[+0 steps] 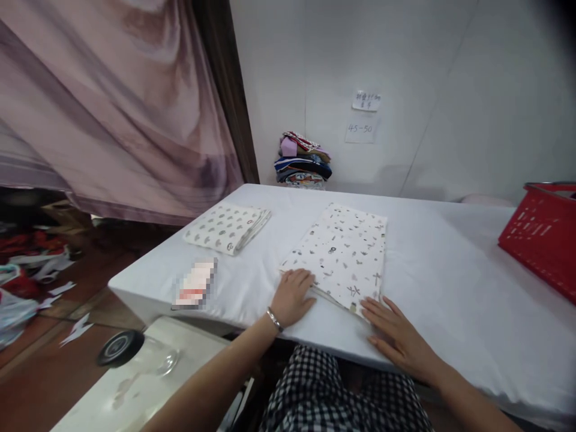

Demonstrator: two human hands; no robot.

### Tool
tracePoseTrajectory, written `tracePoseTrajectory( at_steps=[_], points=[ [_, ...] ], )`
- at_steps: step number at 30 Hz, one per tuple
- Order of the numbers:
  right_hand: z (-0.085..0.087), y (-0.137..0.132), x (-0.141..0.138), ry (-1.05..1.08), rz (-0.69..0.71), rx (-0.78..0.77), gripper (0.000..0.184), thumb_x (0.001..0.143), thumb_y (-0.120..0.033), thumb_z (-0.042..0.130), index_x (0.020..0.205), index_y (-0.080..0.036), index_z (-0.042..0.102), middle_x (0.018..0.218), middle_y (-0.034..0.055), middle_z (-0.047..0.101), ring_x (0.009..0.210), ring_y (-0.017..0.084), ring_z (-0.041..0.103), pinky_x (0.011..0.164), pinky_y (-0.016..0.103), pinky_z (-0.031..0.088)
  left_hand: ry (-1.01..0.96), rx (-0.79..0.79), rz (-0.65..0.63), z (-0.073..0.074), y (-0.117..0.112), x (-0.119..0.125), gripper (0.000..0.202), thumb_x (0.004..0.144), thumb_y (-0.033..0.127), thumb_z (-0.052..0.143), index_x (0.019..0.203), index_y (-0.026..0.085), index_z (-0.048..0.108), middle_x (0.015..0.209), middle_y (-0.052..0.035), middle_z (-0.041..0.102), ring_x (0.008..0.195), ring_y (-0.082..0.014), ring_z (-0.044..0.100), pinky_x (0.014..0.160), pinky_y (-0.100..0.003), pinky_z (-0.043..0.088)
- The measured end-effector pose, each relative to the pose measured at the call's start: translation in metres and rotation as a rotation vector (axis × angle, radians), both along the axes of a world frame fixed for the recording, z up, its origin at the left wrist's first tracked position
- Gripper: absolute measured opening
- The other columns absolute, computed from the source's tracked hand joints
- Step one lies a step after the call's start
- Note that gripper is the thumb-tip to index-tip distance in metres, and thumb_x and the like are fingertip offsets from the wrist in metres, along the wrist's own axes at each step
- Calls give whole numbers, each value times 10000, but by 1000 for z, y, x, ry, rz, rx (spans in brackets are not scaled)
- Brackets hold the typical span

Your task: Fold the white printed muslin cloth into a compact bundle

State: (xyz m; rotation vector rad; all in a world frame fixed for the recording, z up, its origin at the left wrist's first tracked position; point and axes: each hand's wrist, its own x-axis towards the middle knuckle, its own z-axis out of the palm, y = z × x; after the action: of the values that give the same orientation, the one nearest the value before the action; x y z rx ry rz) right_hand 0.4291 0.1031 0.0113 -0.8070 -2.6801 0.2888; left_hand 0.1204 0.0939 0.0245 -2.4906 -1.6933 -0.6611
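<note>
A white cloth [344, 249] with small printed figures lies folded into a flat rectangle on the table in front of me. My left hand [293, 295] rests on its near left corner, fingers laid out flat; a silver bracelet circles that wrist. At the near right corner, my right hand [400, 336] touches the edge with its fingers stretched out. Neither hand grips anything. To the left sits another folded white cloth [227, 228], printed with rows of grey shapes.
A white-covered table [450, 282] spans the view. A red basket [544, 234] stands at its right end. Near the left edge lies a blurred-out flat object [195, 285]. Folded fabrics [303, 159] are stacked behind the table. A jar with black lid [121, 348] lies at lower left.
</note>
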Motion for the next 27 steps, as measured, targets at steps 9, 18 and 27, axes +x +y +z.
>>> tracePoseTrajectory(
  at_steps=[9,18,27],
  points=[
    [-12,2,-11,36,-96,108,461,885,-279,405,1342,-229,371,1318,82,465,1232,214,399,1041,496,286,-160,-164,394,-1,18,-60,408,756,243,485,1155,184,548,1148,-58,595,1077,-192,515,951,-323,375],
    [-19,3,-19,70,-220,123,380,869,-236,396,1235,-231,498,1218,68,560,1147,206,490,1005,480,335,-271,-242,530,5,34,-56,351,748,309,516,1069,207,615,1060,-37,638,1019,-199,541,902,-295,387],
    [-20,3,-22,49,-230,173,397,859,-212,391,1245,-222,487,1248,68,536,1175,210,461,1003,469,330,-412,-254,498,0,39,-62,294,741,332,534,989,222,647,975,-10,663,924,-165,579,844,-261,413]
  ],
)
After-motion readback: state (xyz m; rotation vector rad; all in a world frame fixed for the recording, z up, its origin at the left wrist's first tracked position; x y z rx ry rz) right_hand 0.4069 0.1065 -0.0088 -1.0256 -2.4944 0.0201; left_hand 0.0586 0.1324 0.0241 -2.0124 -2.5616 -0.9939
